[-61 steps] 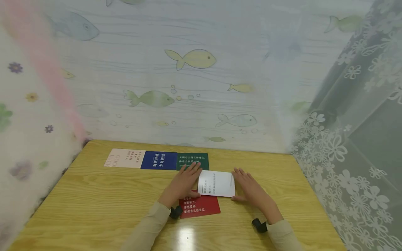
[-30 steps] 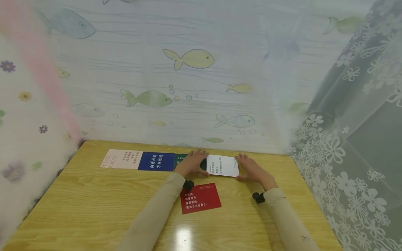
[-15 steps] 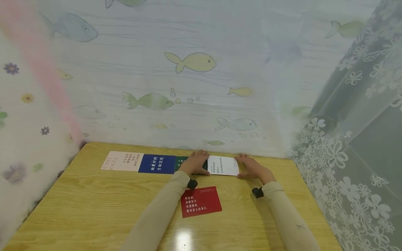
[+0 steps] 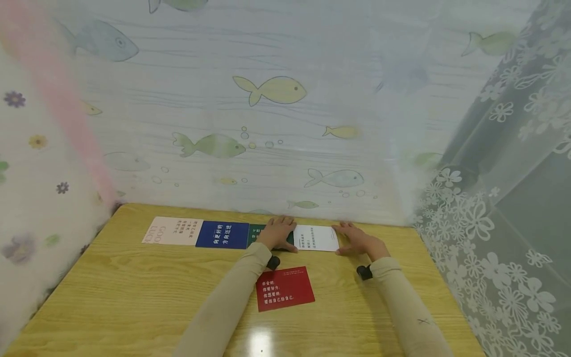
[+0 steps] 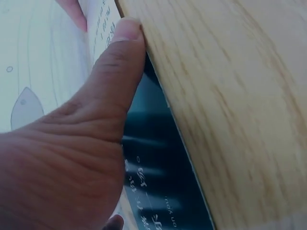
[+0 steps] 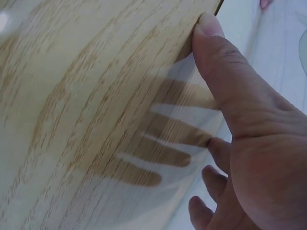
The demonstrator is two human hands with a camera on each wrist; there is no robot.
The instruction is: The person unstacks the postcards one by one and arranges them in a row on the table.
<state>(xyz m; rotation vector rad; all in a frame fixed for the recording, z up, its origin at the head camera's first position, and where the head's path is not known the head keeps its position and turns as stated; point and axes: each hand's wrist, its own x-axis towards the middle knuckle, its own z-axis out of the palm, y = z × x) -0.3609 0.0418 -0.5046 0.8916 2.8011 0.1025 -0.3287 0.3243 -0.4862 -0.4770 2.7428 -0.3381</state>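
A white card (image 4: 317,239) with printed lines lies at the right end of a row of cards, beside the green card (image 4: 254,235). My left hand (image 4: 278,234) lies over much of the green card and hides it, its thumb at the white card's left edge. In the left wrist view, that thumb (image 5: 112,62) touches the near corner of the white card (image 5: 101,31). My right hand (image 4: 360,241) stands at the opposite edge. Its thumb (image 6: 225,62) meets the white card's near right corner in the right wrist view, with the other fingers apart behind it.
A blue card (image 4: 222,235) and a pale pink card (image 4: 173,230) continue the row leftward. Nearer the front, a red card (image 4: 285,288) lies slightly turned on the wooden table (image 4: 134,297). A fish-patterned curtain (image 4: 267,148) borders the back edge; lace (image 4: 473,248) hangs at right.
Both hands have moved the white card away from me and to the right, from overlapping the red card into the back row beside the green one. During the last half second they barely shift.
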